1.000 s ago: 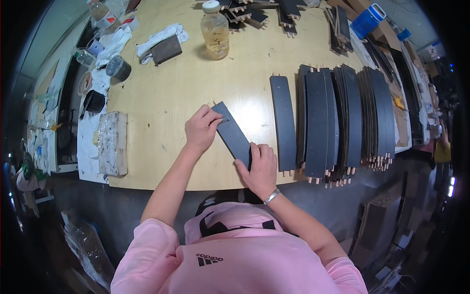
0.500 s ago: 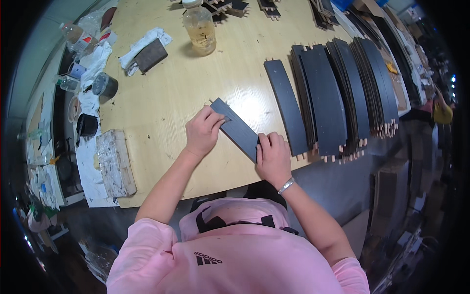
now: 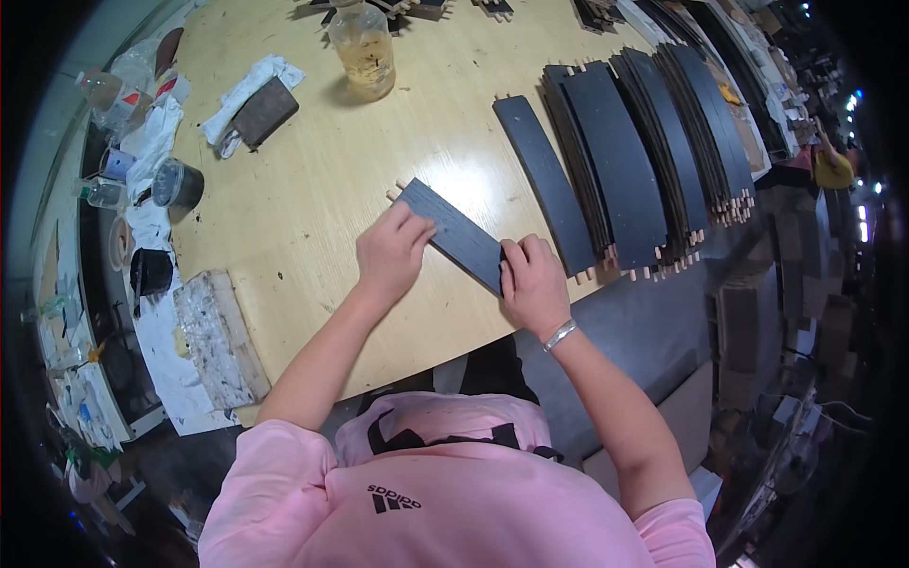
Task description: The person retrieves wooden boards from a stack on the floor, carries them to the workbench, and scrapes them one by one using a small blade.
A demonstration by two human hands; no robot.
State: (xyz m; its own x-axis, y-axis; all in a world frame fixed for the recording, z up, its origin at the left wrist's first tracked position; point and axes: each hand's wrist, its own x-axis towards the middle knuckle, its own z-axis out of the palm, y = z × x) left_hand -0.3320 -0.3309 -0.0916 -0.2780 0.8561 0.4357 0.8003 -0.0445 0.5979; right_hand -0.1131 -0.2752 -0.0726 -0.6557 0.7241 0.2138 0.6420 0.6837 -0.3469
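A dark, black-stained wooden slat (image 3: 456, 237) with pale dowel pegs at its far end lies slanted between my hands, over the table. My left hand (image 3: 390, 254) is closed on its left edge close to the pegged end, thumb and fingertips resting over the top face. At the near right end, my right hand (image 3: 536, 289) is closed round the slat, its curled fingers hiding that end. Whether anything small sits under the fingertips cannot be seen. To the right lies a single longer dark slat (image 3: 547, 185), apart from my right hand.
Stacks of dark pegged slats (image 3: 620, 170) stand along the right side of the pale table (image 3: 312, 199). A clear jar of yellowish liquid (image 3: 365, 59) is at the back, near a dark block (image 3: 265, 114) on a white cloth. Cups and a stained block (image 3: 218, 336) line the left edge.
The view has shifted, so the table's things sit higher and further left. The slat has turned slightly, and its end pegs show more clearly. Both hands stay on it.
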